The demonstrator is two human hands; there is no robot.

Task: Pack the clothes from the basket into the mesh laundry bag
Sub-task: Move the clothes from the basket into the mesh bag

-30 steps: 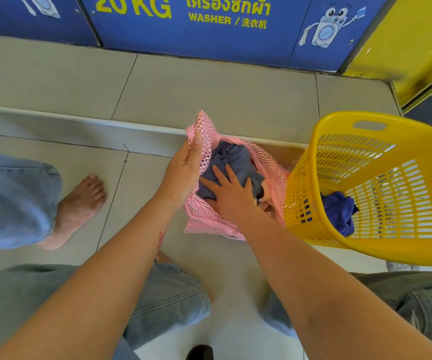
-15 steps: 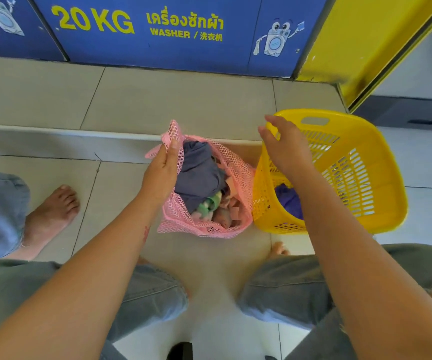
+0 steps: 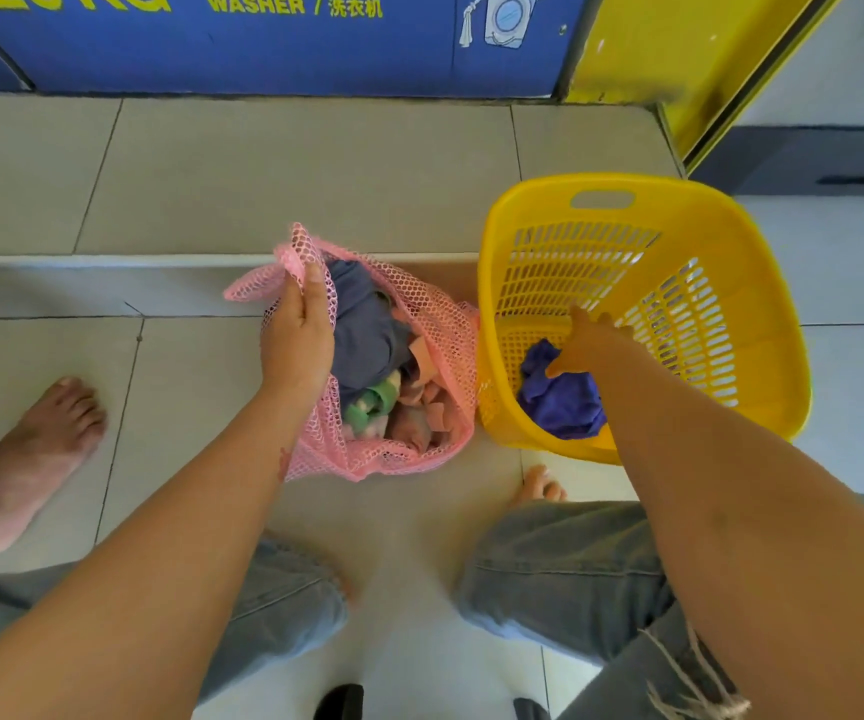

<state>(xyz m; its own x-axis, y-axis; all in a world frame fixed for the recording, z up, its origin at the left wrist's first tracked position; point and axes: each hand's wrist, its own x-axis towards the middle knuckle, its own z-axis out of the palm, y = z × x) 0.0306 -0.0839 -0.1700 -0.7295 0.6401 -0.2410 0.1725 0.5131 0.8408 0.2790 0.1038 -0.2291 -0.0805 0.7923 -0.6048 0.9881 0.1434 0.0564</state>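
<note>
A pink mesh laundry bag (image 3: pixel 435 324) lies open on the tiled floor, holding a grey-blue garment (image 3: pixel 365 324) and several smaller pink and green pieces. My left hand (image 3: pixel 297 337) pinches the bag's left rim and holds its mouth up. To the right stands a yellow slotted basket (image 3: pixel 679 241) with one blue-purple cloth (image 3: pixel 562 402) at its bottom. My right hand (image 3: pixel 588 345) is inside the basket, fingers spread and pointing down, just above the cloth and touching its top edge; no grip shows.
A low tiled step (image 3: pixel 212 259) runs behind the bag, below a blue washer panel (image 3: pixel 263 39). Another person's bare foot (image 3: pixel 30 459) rests at the left. My knees in jeans (image 3: pixel 565 569) and toes (image 3: pixel 539 485) are close below bag and basket.
My right hand left the bag, crossed over the basket rim and dropped down inside to the blue-purple cloth. My left hand kept its hold on the bag's rim.
</note>
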